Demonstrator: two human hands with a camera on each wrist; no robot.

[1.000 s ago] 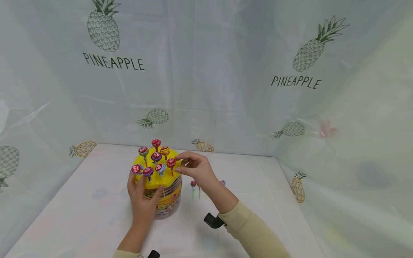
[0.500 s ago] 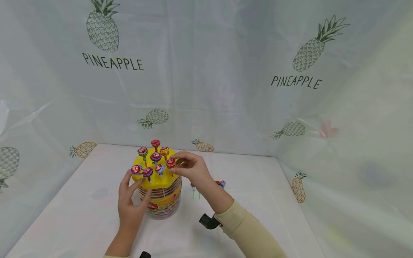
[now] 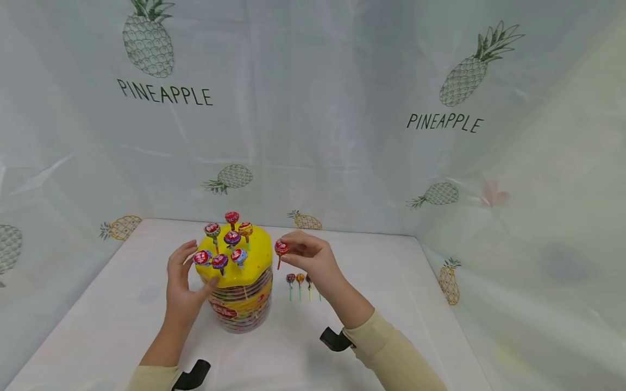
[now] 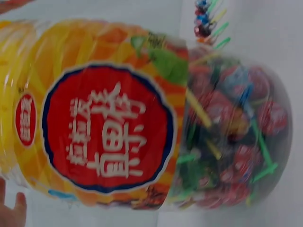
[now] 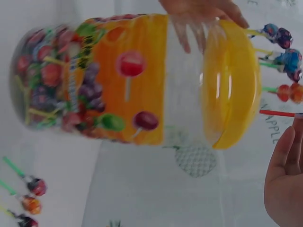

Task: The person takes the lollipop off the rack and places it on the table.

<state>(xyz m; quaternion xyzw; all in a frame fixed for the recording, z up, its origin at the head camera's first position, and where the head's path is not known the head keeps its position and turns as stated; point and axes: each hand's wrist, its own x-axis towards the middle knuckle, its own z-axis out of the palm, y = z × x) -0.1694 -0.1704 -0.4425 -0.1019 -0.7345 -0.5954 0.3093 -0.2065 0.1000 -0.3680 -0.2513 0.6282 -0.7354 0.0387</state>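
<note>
Your right hand (image 3: 315, 260) pinches a red lollipop (image 3: 281, 248) by its wrapped head between thumb and fingertips, its red stick hanging down, just to the right of the jar's yellow lid (image 3: 258, 259) and apart from it. Your left hand (image 3: 181, 287) is spread, fingers loosely bent and holding nothing, at the left side of the jar (image 3: 239, 323), thumb near the lid's front edge; whether it actually touches the jar is hard to tell from these angles. Seven standing lollipops (image 3: 232, 238) rise from the lid, sticks down. The jar stands upright on the white table (image 3: 391, 288), its orange label (image 4: 109, 127) bearing a red disc, with more wrapped lollipops showing through the clear wall below. To the jar's right lies a row of lollipops (image 3: 300, 278), partly hidden by your right arm. Behind everything hangs a pale pineapple-print cloth (image 3: 313, 108).
</note>
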